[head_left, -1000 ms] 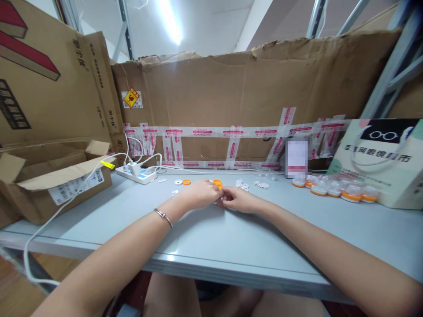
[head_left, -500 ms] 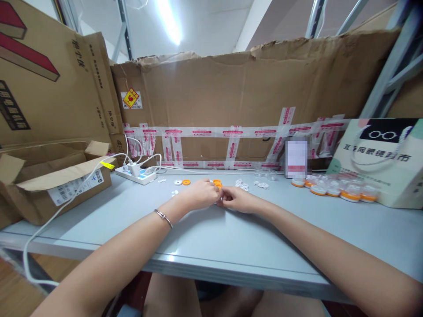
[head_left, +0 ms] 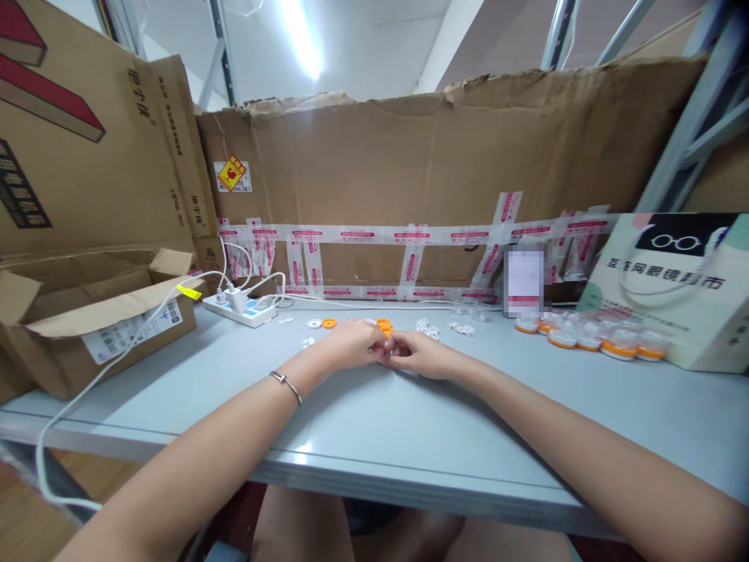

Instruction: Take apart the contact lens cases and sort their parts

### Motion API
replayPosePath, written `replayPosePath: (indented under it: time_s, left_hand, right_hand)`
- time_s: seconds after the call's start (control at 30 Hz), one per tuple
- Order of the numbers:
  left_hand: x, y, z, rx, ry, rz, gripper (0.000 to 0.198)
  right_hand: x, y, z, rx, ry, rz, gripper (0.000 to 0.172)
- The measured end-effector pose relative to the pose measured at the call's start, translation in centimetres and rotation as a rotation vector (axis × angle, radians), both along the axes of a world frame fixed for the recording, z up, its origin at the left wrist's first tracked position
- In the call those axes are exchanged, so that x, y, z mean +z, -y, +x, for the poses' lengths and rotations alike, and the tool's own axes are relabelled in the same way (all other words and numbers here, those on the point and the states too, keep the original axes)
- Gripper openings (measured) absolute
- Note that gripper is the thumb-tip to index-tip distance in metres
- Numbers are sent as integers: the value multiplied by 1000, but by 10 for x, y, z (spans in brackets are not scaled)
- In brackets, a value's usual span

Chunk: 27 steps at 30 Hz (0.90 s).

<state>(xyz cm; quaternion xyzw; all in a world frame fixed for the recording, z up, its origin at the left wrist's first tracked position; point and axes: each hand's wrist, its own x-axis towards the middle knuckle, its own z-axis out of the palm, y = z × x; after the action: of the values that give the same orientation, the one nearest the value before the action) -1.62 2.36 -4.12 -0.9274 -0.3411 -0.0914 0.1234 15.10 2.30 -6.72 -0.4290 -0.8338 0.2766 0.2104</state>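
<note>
Near the middle of the grey table, my left hand and my right hand meet fingertip to fingertip. Both have curled, closed fingers, and whatever is pinched between them is too small and hidden to name. Just behind the fingertips lie orange rings, partly covered by my left hand. A white disc and an orange disc lie side by side beyond my left wrist. Small white pieces sit nearer to that wrist. Beyond my right hand is a pile of small white parts.
Several clear-topped round cases with orange or white bases stand at the right, before a paper bag. A white power strip with cables and an open cardboard box occupy the left. A large cardboard sheet walls the back.
Both hands stay together in the same spot, with only slight finger and wrist movement. The view has shifted very slightly.
</note>
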Motion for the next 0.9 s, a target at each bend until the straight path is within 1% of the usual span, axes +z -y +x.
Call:
replayPosePath:
  time_s: [0.2,0.27,0.33,0.4,0.47,0.53,0.6,0.7,0.9]
  left_hand:
    - [6,3,2,70,65,-95,13]
    - [11,2,-3,101,87,-105,13]
    - [20,-1,-14,156,94,-116,14]
    - [31,-6,-33,254,70,-135,15]
    - [43,-12,-56,442,34,-150,16]
    - [52,-17,-78,587,-15,-202,17]
    - [58,-20,-94,709,-79,-313,18]
    - [59,-22,-108,825,-151,-431,16]
    - [52,-27,-116,865,-200,-464,2]
  right_hand:
    - [1,1,0,-20,3,-2,19]
    - [0,1,0,-21,-2,-2,21]
    - [0,1,0,-30,-3,-6,22]
    - [0,1,0,-43,6,-15,23]
    - [1,2,0,-50,20,-25,23]
    - [1,2,1,-46,27,-29,24]
    - [1,1,2,-43,29,-23,24]
    - [0,0,4,-33,22,-17,25]
    - [0,0,5,-20,17,-21,25]
